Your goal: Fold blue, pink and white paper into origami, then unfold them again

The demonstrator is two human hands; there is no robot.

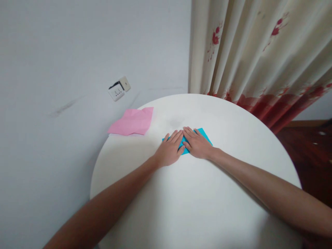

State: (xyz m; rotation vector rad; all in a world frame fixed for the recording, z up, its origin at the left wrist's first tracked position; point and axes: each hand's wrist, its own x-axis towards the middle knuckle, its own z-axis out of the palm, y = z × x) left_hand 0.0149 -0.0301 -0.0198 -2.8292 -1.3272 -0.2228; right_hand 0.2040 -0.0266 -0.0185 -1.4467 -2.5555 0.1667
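A piece of bright blue paper [206, 135] lies flat on the white round table [202, 193], its middle largely hidden under my hands. My left hand [169, 148] rests palm down on the paper's left part, fingers stretched out and pointing away from me. On the right part lies my right hand [198, 142], also flat with fingers extended. The fingertips of both hands come close together near the paper's far edge. Whether the paper is folded under them is hidden.
Pink paper [133, 121], creased, lies at the table's far left edge against the wall, with a white sheet edge showing under it. A wall socket [116, 92] is above it. A cream curtain with red flowers [241, 62] hangs behind the table at the right.
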